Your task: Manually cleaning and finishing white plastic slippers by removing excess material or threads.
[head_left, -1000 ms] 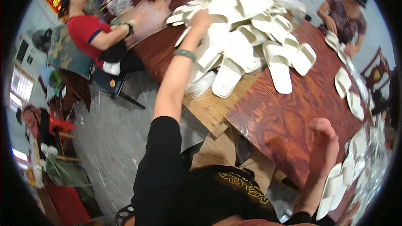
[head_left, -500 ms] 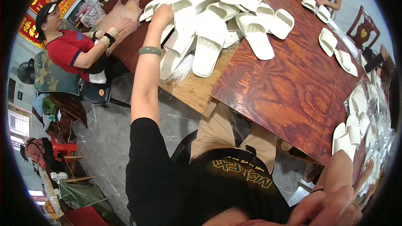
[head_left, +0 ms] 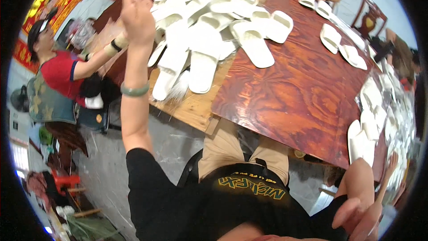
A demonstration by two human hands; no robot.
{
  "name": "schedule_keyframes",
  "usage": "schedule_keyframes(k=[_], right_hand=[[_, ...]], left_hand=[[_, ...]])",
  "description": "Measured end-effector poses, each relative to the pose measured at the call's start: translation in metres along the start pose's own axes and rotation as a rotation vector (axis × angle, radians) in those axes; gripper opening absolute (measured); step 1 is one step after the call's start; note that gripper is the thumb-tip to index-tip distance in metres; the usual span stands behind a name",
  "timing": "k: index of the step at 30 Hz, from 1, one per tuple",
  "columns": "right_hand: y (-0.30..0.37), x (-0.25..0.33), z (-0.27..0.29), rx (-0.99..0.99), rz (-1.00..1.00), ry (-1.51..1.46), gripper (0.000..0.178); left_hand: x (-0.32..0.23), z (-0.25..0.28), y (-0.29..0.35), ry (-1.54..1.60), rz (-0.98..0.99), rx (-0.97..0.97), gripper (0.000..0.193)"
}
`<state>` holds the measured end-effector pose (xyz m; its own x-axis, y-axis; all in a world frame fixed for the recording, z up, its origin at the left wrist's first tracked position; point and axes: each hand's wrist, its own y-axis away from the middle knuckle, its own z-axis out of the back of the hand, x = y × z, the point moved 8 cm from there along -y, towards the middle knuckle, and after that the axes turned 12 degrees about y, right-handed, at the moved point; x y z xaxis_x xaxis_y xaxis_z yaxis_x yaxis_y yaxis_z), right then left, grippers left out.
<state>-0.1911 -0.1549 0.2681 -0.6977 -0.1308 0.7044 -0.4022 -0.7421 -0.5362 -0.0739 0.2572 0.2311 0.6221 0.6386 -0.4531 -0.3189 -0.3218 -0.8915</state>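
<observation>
My left hand (head_left: 137, 15) is raised at the left of the heap of white slippers (head_left: 207, 40), its fingers stretched and holding nothing I can see. A green bangle (head_left: 135, 89) circles that wrist. Beneath the heap, two slippers lie with their toes toward me, beside a tuft of clear strands (head_left: 179, 88). At the lower right my right arm (head_left: 361, 176) is bent, with its elbow close to white slippers (head_left: 360, 145) at the table edge. My right hand (head_left: 348, 216) is near the bottom edge, too blurred and folded over to read its fingers.
A person in red (head_left: 64, 73) sits at the left, arms over the table. Another person's hands touch slippers (head_left: 315, 5) at the far side. Slipper pairs (head_left: 341, 47) line the right of the reddish wooden table (head_left: 285, 98). Bagged slippers (head_left: 394, 107) crowd the right edge, where a hand (head_left: 392, 164) shows.
My left hand has come off a slipper at the heap's left side and swung up and left, fingers opened. The whole view has shifted a little. My right arm stays bent.
</observation>
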Motion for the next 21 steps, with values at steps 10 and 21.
schedule_keyframes(k=[10, 21], right_hand=[[0.012, 0.022, -0.027, -0.515, -0.790, 0.811, 0.021], [0.043, 0.023, -0.019, -0.577, -1.426, 1.245, 0.025]], left_hand=[[-0.124, -0.089, 0.064, 0.210, -0.153, 0.266, 0.054], [-0.160, -0.153, 0.145, 0.368, 0.148, 0.537, 0.067]])
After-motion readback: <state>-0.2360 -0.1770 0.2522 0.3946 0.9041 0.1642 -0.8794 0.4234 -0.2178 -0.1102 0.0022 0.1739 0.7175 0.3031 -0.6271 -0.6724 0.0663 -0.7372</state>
